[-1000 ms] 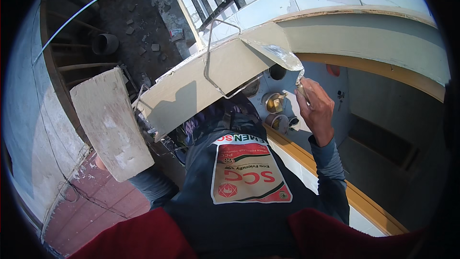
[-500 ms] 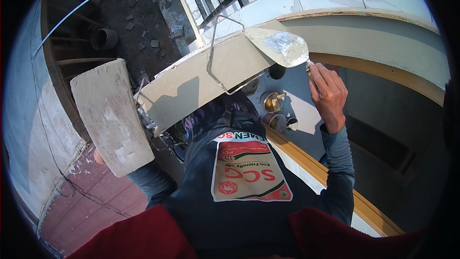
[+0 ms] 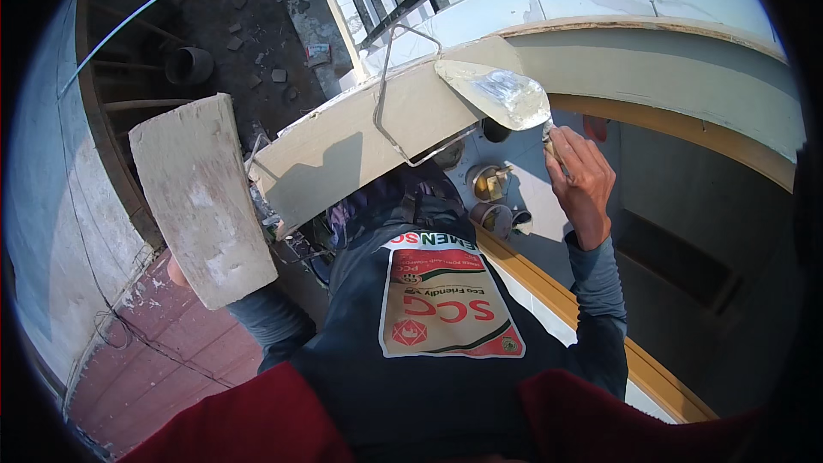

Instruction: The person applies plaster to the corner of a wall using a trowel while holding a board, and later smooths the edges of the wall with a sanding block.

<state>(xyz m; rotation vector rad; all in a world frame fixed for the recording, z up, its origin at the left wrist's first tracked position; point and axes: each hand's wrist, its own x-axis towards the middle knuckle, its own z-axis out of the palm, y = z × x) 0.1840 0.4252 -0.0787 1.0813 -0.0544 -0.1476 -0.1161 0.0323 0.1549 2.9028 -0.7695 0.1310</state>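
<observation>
Grey mortar loads the trowel (image 3: 497, 94) gripped in the right hand (image 3: 583, 184) at the half-coated beam (image 3: 360, 141), while the left hand (image 3: 177, 272), mostly hidden, bears the hawk board (image 3: 201, 201).

A bent wire loop (image 3: 403, 94) hangs over the beige curved ledge (image 3: 343, 150). Below lie 2 round tins (image 3: 490, 197) on a pale floor. A dark pipe end (image 3: 189, 64) sits among rubble at upper left, beside red floor tiles (image 3: 163, 351).

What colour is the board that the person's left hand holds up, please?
The board is pale beige-grey, smeared with lighter plaster; the head view shows it best.
</observation>
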